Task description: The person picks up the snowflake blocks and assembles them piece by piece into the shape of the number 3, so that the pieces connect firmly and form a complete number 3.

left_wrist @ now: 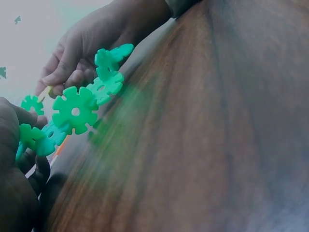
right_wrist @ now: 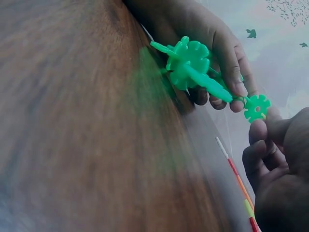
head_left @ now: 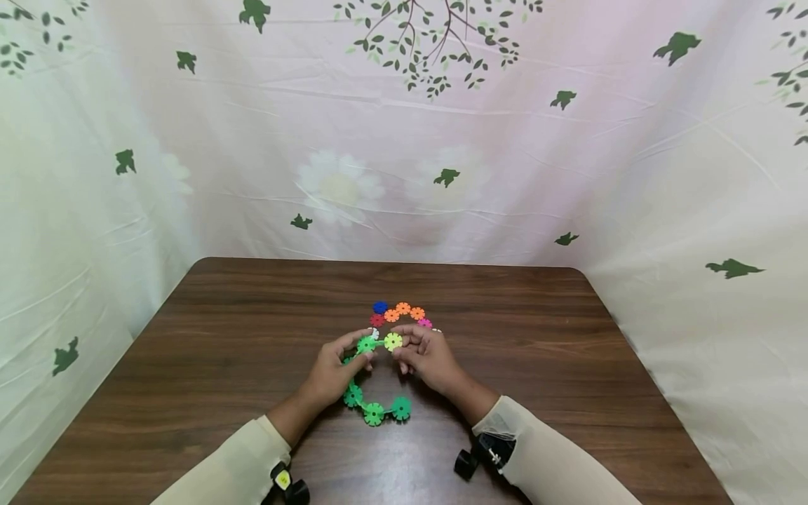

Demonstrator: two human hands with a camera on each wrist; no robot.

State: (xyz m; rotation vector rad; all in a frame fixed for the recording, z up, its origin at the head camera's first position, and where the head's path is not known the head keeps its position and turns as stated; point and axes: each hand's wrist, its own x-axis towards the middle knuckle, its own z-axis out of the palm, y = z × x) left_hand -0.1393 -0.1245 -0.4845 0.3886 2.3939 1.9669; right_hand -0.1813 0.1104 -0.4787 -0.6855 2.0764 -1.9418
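The discs (head_left: 373, 419) look smooth plastic, the tabletop (head_left: 536, 365) faintly glossy wood.

Around you: pale, lightly creased cloth (head_left: 221, 140) hangs ahead and down both sides.
Print: you see dark green birds (head_left: 254, 12), leafy branches (head_left: 449, 24) up high and faint white daisies (head_left: 339, 186).
Tint: pinkish ahead of you, creamier at your right.
Furniture: your brown wood-grain table (head_left: 536, 337) has rounded far corners.
Light: a soft sheen (head_left: 385, 463) brightens the wood nearest you.

Curved green notched-disc chain (head_left: 353, 396), yellow end disc (head_left: 393, 341), held up
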